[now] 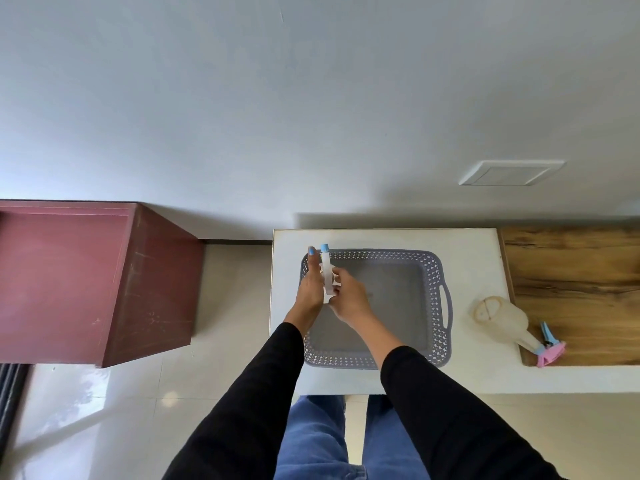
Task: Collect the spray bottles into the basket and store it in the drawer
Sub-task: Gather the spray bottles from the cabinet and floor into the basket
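Two bottles are seen. One slim bottle (326, 271) is held over the basket's (446, 306) left end, right hand (349, 299) pinching it, left hand (310, 285) flat alongside. It is judged light, rigid and slick; mid-body hold advised. The other bottle (505, 317) lies on the worktop (381, 237).

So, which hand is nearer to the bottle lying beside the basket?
Right. The right hand is over the basket, though not close to the lying bottle; the left hand is farther, at the basket's opposite edge.
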